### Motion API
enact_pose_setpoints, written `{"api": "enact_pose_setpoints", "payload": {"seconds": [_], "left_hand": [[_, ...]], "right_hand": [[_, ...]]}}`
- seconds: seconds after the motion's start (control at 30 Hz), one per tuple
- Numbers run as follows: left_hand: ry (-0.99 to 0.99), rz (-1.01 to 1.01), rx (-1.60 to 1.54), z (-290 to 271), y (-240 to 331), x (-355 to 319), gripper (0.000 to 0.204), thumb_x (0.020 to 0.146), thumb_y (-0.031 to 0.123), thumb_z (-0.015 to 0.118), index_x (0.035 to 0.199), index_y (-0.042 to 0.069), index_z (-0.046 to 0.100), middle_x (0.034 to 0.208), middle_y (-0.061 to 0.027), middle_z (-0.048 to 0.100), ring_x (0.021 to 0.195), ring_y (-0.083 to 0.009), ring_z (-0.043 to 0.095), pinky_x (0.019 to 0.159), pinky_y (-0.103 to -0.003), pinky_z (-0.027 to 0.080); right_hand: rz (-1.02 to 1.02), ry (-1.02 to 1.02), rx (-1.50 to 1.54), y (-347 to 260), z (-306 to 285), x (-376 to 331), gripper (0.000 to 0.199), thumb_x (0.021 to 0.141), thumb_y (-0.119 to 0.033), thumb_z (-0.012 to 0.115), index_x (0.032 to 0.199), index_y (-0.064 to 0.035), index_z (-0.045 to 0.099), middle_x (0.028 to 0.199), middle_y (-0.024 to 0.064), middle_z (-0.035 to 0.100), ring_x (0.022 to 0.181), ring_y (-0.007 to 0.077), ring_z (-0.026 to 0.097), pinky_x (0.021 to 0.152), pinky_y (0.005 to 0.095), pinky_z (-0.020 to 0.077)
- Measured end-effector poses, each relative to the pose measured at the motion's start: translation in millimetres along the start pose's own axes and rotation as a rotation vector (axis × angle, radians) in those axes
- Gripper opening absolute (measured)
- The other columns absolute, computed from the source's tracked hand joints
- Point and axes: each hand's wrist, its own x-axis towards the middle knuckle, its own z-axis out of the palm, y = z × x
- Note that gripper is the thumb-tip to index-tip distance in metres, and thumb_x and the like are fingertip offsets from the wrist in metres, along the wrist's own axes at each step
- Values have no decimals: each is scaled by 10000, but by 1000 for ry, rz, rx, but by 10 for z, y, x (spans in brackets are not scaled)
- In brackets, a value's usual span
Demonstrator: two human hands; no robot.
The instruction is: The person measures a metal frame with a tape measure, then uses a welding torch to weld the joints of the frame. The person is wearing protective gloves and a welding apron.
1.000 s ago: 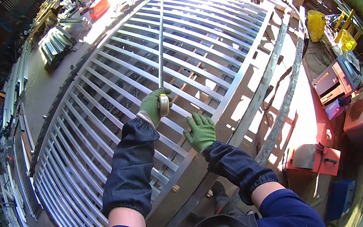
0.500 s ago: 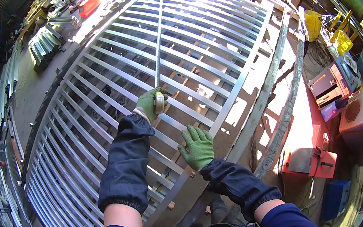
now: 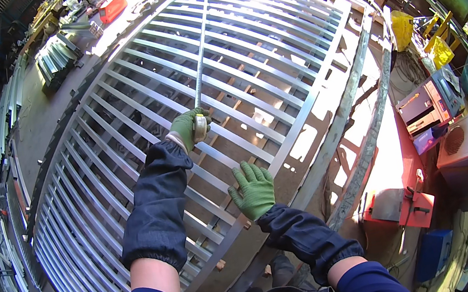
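Observation:
My left hand (image 3: 185,129), in a green glove, is closed around a tape measure (image 3: 201,128) with a pale round case. Its blade (image 3: 202,45) is pulled out long and runs away from me across the slats to the far side of a large metal frame (image 3: 309,109). Many parallel silver slats make up this frame, which lies flat below my hands. My right hand (image 3: 254,192), gloved too, rests with fingers spread over the frame's near edge, holding nothing. Dark sleeve covers wrap both forearms.
Red and grey machines (image 3: 400,207) stand at the right, near a blue box (image 3: 434,256). Long metal bars (image 3: 364,138) lie along the frame's right side. Yellow covers (image 3: 404,29) hang farther back. Bundled metal profiles (image 3: 57,58) and a red case (image 3: 112,8) sit at the far left.
My left hand has shifted slightly left and away from me with the tape measure, and the blade has swung a little left with it. My right hand stays in place.

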Motion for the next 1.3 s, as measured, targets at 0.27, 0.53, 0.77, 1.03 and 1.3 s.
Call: {"api": "enact_pose_setpoints", "payload": {"seconds": [0.27,0.53,0.77,1.03,1.3], "left_hand": [[-4,20,-12,-154,-43,88,205,1048,215,661,1067,30,747,824,-85,750,636,-199,694,540,-314,574],[18,52,-1,-91,63,86,213,1060,197,653,1098,1,728,834,-96,737,680,-211,719,622,-329,625],[-4,48,-84,-284,25,203,221,1058,214,666,1065,-3,710,837,-104,731,667,-203,704,591,-328,605],[-51,-6,-65,-265,-33,-102,237,1017,227,725,1016,-9,746,794,-110,730,631,-199,695,534,-323,568],[158,164,522,-1614,-973,-2305,251,1028,233,689,1068,8,794,915,-86,778,724,-142,700,655,-293,555]], "right_hand": [[-4,0,5,-34,6,2,581,952,-412,713,1439,-102,642,1530,185,580,1392,368,537,1191,565,351],[3,-5,-16,6,1,0,583,955,-419,708,1436,-98,643,1525,183,585,1393,355,541,1193,564,353],[4,4,-15,-27,8,-9,578,952,-412,711,1435,-102,644,1522,180,589,1396,354,539,1194,555,352],[-11,37,-18,57,-6,-6,584,948,-416,725,1442,-115,646,1502,176,609,1360,375,570,1188,553,356],[-97,46,-100,125,219,6,597,976,-442,693,1466,-106,639,1480,213,633,1407,397,553,1192,535,375]]}}
